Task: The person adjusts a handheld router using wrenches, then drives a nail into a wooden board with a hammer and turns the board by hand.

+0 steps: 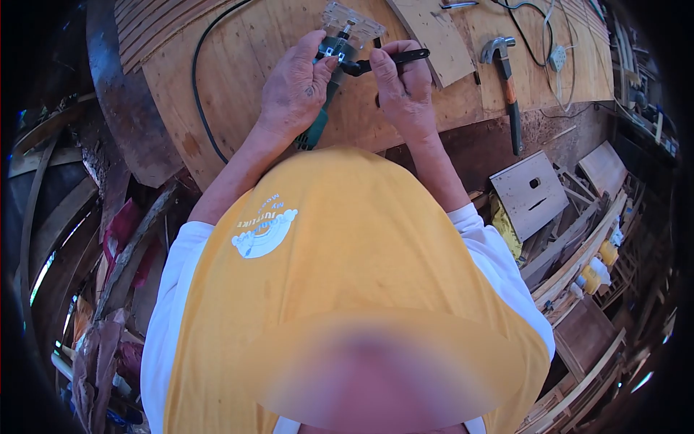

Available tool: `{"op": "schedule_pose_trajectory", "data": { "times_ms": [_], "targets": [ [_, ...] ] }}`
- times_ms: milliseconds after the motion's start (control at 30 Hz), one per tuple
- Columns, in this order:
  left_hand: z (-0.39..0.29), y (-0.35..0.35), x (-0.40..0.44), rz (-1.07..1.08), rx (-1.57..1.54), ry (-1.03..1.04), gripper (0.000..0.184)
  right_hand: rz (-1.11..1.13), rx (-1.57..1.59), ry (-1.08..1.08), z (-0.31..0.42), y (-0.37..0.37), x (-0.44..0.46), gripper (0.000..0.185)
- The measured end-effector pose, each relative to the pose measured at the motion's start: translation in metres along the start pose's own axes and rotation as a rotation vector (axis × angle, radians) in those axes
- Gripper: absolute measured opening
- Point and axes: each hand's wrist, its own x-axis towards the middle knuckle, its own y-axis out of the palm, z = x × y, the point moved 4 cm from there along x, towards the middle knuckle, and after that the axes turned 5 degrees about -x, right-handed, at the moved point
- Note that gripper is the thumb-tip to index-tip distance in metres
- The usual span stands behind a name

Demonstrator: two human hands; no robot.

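A green power tool [334,85] with a clear plastic base [352,23] lies over the plywood bench [238,79], its body pointing back toward my shirt. My left hand [298,90] grips it near the collar, with the thumb and fingers bent round it. A black wrench-like tool [394,59] reaches from the collar to the right. My right hand [406,94] is closed on its handle, the thumb pressed along it. The bit end shows between the collar and the clear base.
A hammer [506,90] lies at the bench's right edge, its handle overhanging. Left of it is a flat board [437,36]. A black cable [196,79] curves over the bench at left. Cords and a round socket [557,58] lie at right. Wood scraps [578,202] are stacked below right.
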Motion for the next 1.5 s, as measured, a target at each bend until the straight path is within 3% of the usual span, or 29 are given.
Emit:
{"op": "schedule_pose_trajectory", "data": {
  "times_ms": [133, 433, 533, 733, 833, 967, 1067, 1167, 1267, 1333, 1367, 1467, 1500],
  "targets": [
    [-0.001, 0.0, 0.0, -0.008, -0.008, 0.013, 0.042, -0.003, 0.269, 0.145, 0.0, 0.001, 0.004, 0.02],
    [0.0, 0.002, -0.001, 0.005, 0.009, -0.006, 0.042, -0.054, 0.257, 0.099, -0.024, 0.007, 0.015, 0.025],
    [0.0, 0.003, -0.002, -0.005, 0.027, 0.035, 0.043, -0.227, 0.035, -0.008, -0.026, 0.009, 0.017, 0.028],
    [-0.002, 0.002, 0.001, -0.016, 0.042, 0.074, 0.04, -0.325, -0.294, -0.188, -0.01, 0.017, 0.023, 0.035],
    [-0.001, 0.003, -0.001, -0.016, 0.048, 0.099, 0.041, -0.28, -0.406, -0.042, -0.034, 0.01, 0.032, 0.031],
    [-0.001, 0.001, 0.001, 0.011, -0.015, 0.074, 0.041, -0.226, 0.053, 0.088, -0.057, 0.003, 0.018, 0.037],
    [-0.005, -0.001, 0.0, 0.018, -0.02, 0.056, 0.039, -0.224, 0.05, 0.169, -0.019, -0.011, 0.008, 0.04],
    [-0.008, -0.003, 0.002, -0.198, 0.104, 0.395, 0.033, -0.221, 0.012, 0.103, -0.019, -0.021, 0.001, 0.043],
    [-0.038, -0.024, -0.007, -0.269, 0.17, 0.513, 0.027, -0.213, 0.03, -0.155, 0.0, -0.014, -0.014, 0.046],
    [-0.043, -0.028, -0.017, 0.072, -0.225, 0.012, 0.03, -0.201, -0.001, -0.3, 0.025, -0.002, -0.028, 0.048],
    [-0.045, -0.026, -0.026, 0.236, -0.414, -0.24, 0.033, -0.107, -0.077, -0.474, 0.035, 0.002, -0.028, 0.046],
    [-0.054, -0.018, -0.042, 0.571, -0.882, -0.677, 0.04, 0.142, -0.283, -0.671, 0.041, 0.021, -0.032, 0.046],
    [-0.063, -0.023, -0.038, 0.577, -0.835, -0.664, 0.038, 0.153, -0.334, -0.661, 0.041, 0.023, -0.034, 0.051]
  ]
}}
